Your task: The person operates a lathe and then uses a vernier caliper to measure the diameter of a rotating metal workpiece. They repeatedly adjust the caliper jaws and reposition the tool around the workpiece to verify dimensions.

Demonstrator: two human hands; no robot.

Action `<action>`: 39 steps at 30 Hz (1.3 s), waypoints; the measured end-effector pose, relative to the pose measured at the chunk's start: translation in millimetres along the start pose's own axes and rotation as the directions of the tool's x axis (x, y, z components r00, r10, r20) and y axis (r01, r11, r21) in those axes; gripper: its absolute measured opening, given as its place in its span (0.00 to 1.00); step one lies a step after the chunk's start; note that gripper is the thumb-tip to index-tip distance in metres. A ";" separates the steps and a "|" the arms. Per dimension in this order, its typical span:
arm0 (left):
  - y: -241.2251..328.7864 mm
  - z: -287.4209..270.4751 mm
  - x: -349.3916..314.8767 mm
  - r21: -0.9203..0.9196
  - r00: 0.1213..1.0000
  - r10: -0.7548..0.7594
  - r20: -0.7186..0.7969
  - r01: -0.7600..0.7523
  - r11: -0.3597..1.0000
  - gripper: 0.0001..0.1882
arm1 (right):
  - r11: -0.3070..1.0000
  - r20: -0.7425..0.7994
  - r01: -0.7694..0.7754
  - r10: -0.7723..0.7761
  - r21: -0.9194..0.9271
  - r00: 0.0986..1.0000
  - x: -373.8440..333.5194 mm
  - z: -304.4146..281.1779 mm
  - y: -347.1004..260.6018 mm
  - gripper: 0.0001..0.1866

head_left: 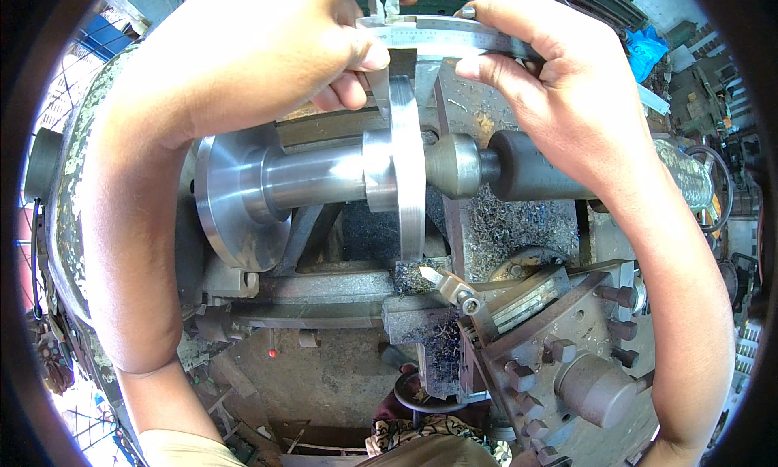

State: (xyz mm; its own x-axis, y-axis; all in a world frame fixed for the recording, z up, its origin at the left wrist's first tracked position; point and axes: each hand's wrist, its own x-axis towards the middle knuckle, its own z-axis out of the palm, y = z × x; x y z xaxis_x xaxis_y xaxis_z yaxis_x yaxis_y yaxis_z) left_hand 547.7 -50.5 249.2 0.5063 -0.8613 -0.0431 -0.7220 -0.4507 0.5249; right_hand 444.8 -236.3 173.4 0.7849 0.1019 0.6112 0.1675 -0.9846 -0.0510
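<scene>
At the near edge, patterned cloth [442,439] is showing at the bottom centre, beside a dark round stool seat [415,392]. To its right, a heavy tool post [575,321] with square-headed bolts is holding a cutting tool [450,289], whose pale tip is pointing at the lower edge of a shiny steel disc [411,191]; whether they are touching is hard to tell. Metal shavings [519,232] are lying over the lathe carriage, right of the disc.

Across the middle, the disc is standing upright on a steel shaft [316,177], which is running left into a broad flange [235,199]. A cone-shaped centre [454,167] is sitting close against the disc's right side.

Farther off, a caliper [462,37] is lying level above the disc, its two long jaws hanging down on either side of the upper rim. The left hand [300,53] is curling its fingers nearly closed, thumb pressing the caliper's left part. The right hand [563,74] is pinching the beam's right end between thumb and finger.

At the far right, a crumpled blue bag [646,52] is resting among clutter, its contents hidden.
</scene>
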 end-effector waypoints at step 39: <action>-6.3 2.9 -0.8 -0.030 1.000 -0.014 -0.020 0.013 0.999 0.22 | 0.971 0.017 0.007 -0.012 0.238 1.000 11.4 -5.7 -0.4 0.14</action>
State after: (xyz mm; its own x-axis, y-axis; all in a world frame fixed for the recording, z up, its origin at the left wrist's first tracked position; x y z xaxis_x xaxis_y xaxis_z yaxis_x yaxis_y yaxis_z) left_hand 550.5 -47.6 243.5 0.5257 -0.8500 -0.0332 -0.7009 -0.4549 0.5493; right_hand 450.3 -235.6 185.0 0.7931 0.1161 0.5979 0.3106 -0.9215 -0.2331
